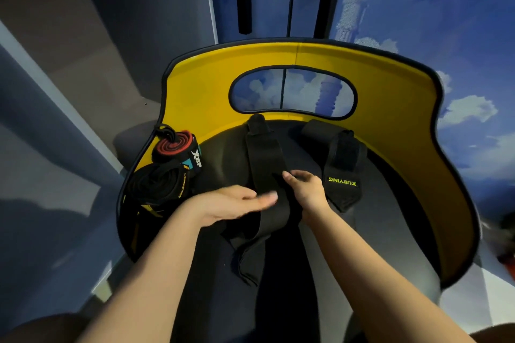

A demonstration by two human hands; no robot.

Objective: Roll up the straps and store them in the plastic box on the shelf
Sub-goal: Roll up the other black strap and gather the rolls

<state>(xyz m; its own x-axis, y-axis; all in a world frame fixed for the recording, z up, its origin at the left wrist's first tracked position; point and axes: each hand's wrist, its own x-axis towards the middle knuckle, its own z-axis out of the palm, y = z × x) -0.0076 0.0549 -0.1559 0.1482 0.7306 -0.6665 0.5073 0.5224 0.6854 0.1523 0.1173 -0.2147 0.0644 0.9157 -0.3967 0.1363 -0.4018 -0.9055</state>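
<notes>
A: Right, what are the hands doing?
B: The right hand (305, 189) is pinching the long black strap (266, 164) lying unrolled down the middle of the dark seat (223, 159). The left hand (237, 202) is hovering flat beside it, fingers straight, holding nothing.
A: And around them?
B: A strap marked XUEYING (344, 164) is lying just right. A red-and-black rolled strap (174, 145) and a black coiled strap (161, 184) are sitting at the left, against the yellow backrest (404, 120).

A long black strap (266, 164) lies unrolled down the seat's middle; a black strap marked XUEYING (343, 167) lies flat beside it; a red-and-black rolled strap (175, 145) sits left
</notes>
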